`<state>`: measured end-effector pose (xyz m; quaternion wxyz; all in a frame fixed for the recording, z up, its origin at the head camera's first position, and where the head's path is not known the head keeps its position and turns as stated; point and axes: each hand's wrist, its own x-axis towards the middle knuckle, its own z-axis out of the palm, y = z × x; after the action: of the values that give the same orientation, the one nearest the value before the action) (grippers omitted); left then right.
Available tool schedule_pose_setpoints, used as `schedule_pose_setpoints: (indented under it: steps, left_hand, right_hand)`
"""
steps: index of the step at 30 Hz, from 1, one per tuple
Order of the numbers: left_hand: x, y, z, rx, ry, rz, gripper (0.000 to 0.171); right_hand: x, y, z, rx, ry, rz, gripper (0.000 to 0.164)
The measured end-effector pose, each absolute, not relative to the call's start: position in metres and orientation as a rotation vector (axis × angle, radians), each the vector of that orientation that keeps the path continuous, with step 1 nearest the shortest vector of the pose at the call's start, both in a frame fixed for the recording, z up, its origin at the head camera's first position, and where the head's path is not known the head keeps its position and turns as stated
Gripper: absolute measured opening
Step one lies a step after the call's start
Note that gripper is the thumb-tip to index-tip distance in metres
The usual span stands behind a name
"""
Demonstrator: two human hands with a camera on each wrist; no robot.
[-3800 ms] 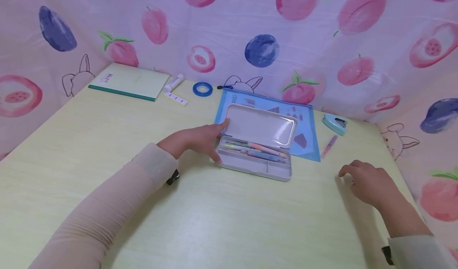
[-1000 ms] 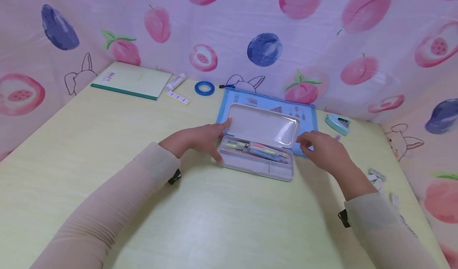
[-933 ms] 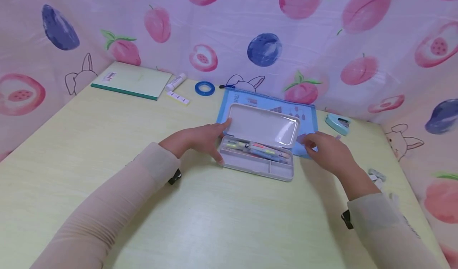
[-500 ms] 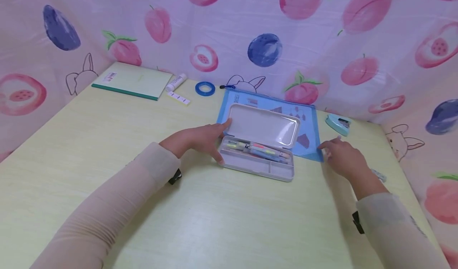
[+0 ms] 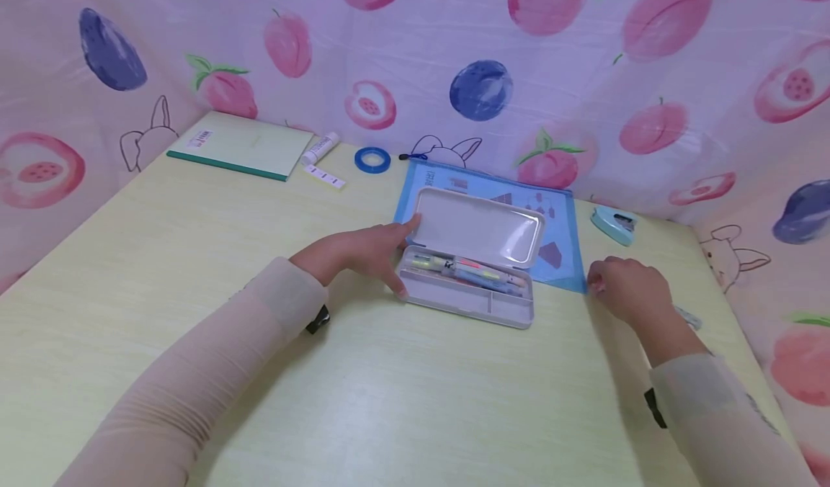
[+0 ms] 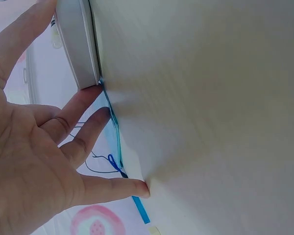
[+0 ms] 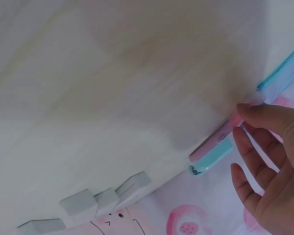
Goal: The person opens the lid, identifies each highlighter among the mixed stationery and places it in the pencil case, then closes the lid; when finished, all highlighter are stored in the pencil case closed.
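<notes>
A grey pencil case (image 5: 447, 303) lies with its lid (image 5: 476, 228) raised, several pens and pencils (image 5: 476, 274) in its rear compartment. At its left end is my left hand (image 5: 366, 253), fingers and thumb spread; the thumb touches the front corner and a fingertip reaches the lid. The left wrist view shows the fingers straight beside the case's end (image 6: 78, 44). To the right of the case, my right hand (image 5: 632, 289) pinches a pink-and-purple pen (image 7: 213, 142) between thumb and fingers, close over the table; the hand mostly hides it in the head view.
Under the lid lies a blue zip pouch (image 5: 560, 220). A light-blue stapler (image 5: 614, 225) sits behind the right hand, several white blocks (image 7: 78, 203) near the right edge. At the back left are a notebook (image 5: 240, 145), glue stick (image 5: 320, 148), label strip (image 5: 326, 177) and blue tape roll (image 5: 372, 160).
My right hand has moved from beside the lid to the right and taken hold of the pink-and-purple pen. Another yellow-marked pen lies in the case since the oldest frame. My left hand stays put.
</notes>
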<state>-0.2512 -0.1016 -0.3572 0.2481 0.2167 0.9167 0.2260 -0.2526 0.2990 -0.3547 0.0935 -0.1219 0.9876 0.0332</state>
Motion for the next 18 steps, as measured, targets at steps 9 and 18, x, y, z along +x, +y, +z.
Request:
schedule_pose_setpoints:
  steps: [9,18]
  left_hand:
    - [-0.251,-0.101,-0.358,0.583,2.498,0.623,0.121]
    - [-0.250,-0.102,-0.356,0.584,2.497,0.624,0.121]
  right_hand:
    - [-0.248,0.307,-0.349,-0.466,2.919,0.259,0.025]
    - [-0.237,0.261,-0.308,-0.309,3.067,-0.376,0.029]
